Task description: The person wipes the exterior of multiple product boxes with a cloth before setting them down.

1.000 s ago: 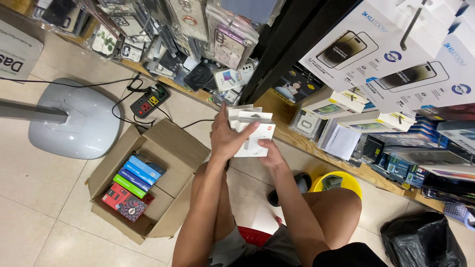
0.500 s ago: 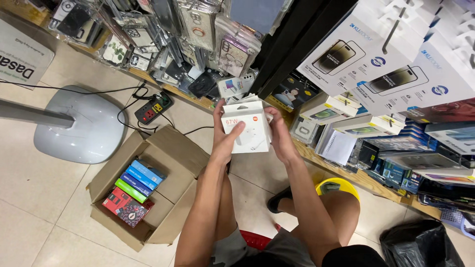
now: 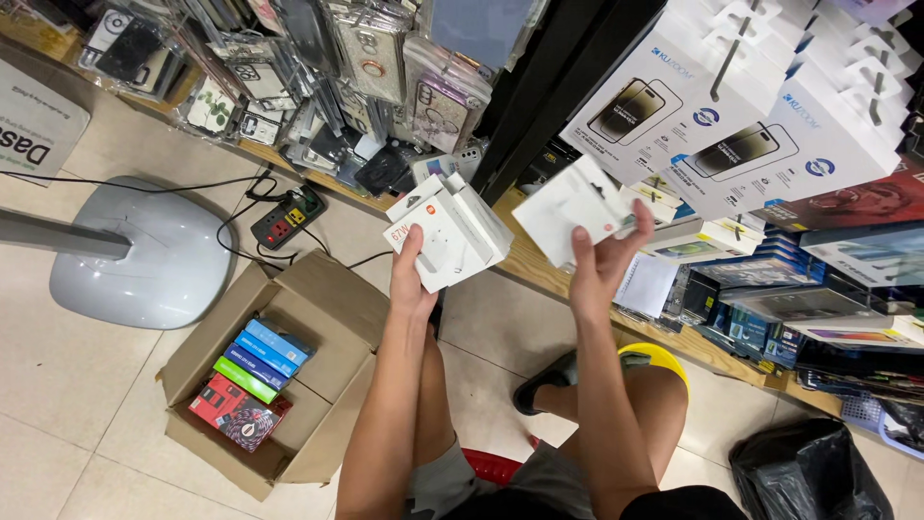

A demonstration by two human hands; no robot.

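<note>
white boxes held up over a shop floor

at the far left a grey rounded stand base (image 3: 144, 255) sits on the tiled floor (image 3: 58, 404), with a black power strip (image 3: 286, 218) and its cable just beyond it, near the foot of a wall of hanging phone cases (image 3: 318, 67). next comes an open cardboard box (image 3: 318, 318) on the floor; a row of small coloured packets (image 3: 252, 371), blue, green and red, lies along its left side, and the rest of its bottom shows bare card.

above the box's right flap, the left hand (image 3: 409, 279) is raised, fingers curled closed around the lower end of a stack of white boxes (image 3: 452, 231), thumb across the front face. just to the right and apart from that stack, the right hand (image 3: 602, 265) holds a single white box (image 3: 573, 207), tilted, fingers wrapped behind it and the thumb pressed on its front edge.

behind both hands runs a low wooden shelf (image 3: 539, 265). further right on it stand large white phone cartons (image 3: 731, 125) and stacked darker boxes. in the lower right corner of the floor lies a black plastic bag (image 3: 808, 477).
</note>
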